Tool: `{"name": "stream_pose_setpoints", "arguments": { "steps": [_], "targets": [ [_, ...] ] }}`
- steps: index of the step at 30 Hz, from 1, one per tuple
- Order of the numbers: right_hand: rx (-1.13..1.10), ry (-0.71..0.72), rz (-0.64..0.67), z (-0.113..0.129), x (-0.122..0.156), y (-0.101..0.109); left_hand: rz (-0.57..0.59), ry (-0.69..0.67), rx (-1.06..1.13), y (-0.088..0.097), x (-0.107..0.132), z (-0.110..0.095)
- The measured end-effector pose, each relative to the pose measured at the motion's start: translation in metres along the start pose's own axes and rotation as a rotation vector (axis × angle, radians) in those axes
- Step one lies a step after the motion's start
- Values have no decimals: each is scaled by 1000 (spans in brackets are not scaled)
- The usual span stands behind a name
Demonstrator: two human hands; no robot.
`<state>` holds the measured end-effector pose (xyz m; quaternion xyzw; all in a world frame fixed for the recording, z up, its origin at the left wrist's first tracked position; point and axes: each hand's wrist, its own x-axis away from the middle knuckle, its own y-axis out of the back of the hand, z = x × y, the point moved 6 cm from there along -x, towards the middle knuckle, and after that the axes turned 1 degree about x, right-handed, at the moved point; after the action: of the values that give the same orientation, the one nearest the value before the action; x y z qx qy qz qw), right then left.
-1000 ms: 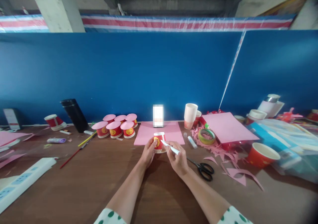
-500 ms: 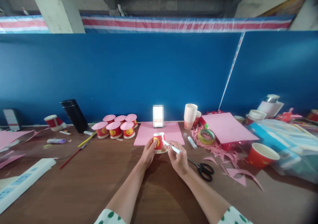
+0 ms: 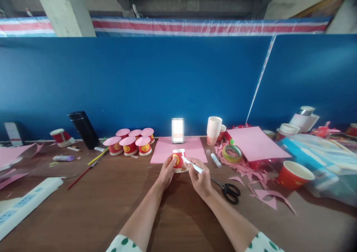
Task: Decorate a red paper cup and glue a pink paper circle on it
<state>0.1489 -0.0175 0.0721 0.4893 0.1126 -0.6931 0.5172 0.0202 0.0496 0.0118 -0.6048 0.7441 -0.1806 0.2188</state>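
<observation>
My left hand (image 3: 166, 172) is closed around the left side of a red paper cup (image 3: 178, 162) with a gold emblem. The cup is upside down, its wide white rim at the bottom, above the table's middle. In my right hand (image 3: 200, 175) is a slim white pen (image 3: 196, 167), gripped between thumb and fingers. Its tip points at the right side of the cup, by a white patch; whether it touches cannot be made out. Behind the cup lies pink paper (image 3: 164, 151). Black-handled scissors (image 3: 231, 193) lie right of my right hand, their blades partly hidden by it.
Several upturned red cups with pink discs on top (image 3: 129, 144) stand at left. A white cup stack (image 3: 214, 129), a tape roll (image 3: 232, 153), pink scraps (image 3: 264, 199) and an upright red cup (image 3: 295, 174) are at right. A black flask (image 3: 83, 130) and power strip (image 3: 29, 203) are at left.
</observation>
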Motion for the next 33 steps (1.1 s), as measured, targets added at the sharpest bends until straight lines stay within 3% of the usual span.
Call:
{"name": "stream_pose_setpoints", "arguments": {
  "steps": [33],
  "targets": [
    [-34,-1,64,2,2,-5,-14,-10,-5,1,-1,0]
  ]
}}
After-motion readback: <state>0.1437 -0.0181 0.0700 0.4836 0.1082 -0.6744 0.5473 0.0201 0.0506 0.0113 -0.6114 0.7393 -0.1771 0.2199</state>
